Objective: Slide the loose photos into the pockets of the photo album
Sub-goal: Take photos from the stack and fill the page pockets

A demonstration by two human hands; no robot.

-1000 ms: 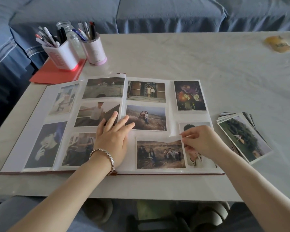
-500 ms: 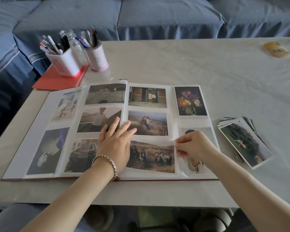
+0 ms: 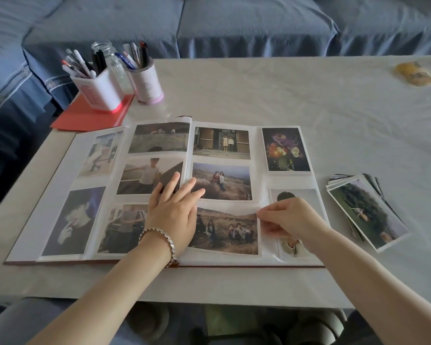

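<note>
The photo album (image 3: 60, 168) lies open on the white table, its pockets filled with several photos. My left hand (image 3: 174, 212) rests flat across the centre fold, fingers straight, a bracelet on the wrist. My right hand (image 3: 289, 220) pinches the right edge of a landscape photo of people on a hillside (image 3: 227, 230), which sits in the lower middle pocket of the right page. This hand covers part of a portrait photo (image 3: 296, 195) in the lower right pocket. A stack of loose photos (image 3: 366, 212) lies on the table to the right of the album.
Two pen holders (image 3: 97, 88) (image 3: 147, 83) and a glass jar (image 3: 110, 56) stand at the back left on a red folder (image 3: 85, 115). A yellow packet (image 3: 413, 73) lies at the far right. A blue sofa (image 3: 234, 26) runs behind the table.
The hillside photo has slid left into its pocket, pushed along by my right hand. My left hand has stayed flat on the album. The camera has tilted slightly.
</note>
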